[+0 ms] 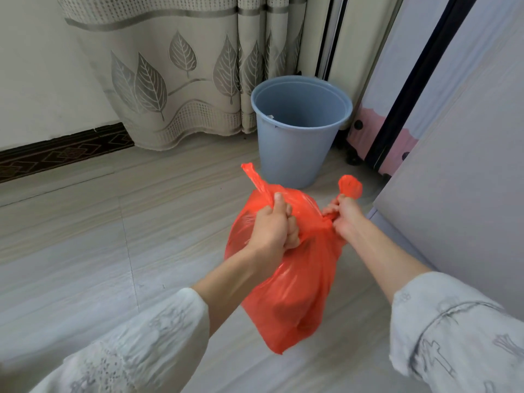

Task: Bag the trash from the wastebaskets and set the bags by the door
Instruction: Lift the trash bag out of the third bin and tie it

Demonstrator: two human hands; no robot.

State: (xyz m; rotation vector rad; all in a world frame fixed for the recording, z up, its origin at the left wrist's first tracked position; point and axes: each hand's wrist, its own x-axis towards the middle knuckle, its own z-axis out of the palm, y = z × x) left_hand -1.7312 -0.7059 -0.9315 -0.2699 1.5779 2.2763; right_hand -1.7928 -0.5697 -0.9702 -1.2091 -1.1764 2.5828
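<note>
The person is holding the red trash bag (286, 293) in the air above the floor (85, 236), just in front of the blue wastebasket (297, 131), which is standing unlined by the curtain (175, 80) and appears empty apart from a small scrap on its inner wall. The left hand (272, 231) is fisting one handle strip of the bag, its grip pressed tight around the plastic, and the right hand (347, 214) is pinching the other strip in a closed grip, pulling it outward. The step in hand is judged to be the tying of the bag mouth. To do it well, the two strips should be drawn apart evenly until the crossing is seating low against the gathered neck, with the bag hanging free so its weight is tensioning the knot. Whether a full knot is already forming between the hands cannot be told, since the fingers are covering it. A second pass is advisable before carrying the bag to the door, which is not in view.
</note>
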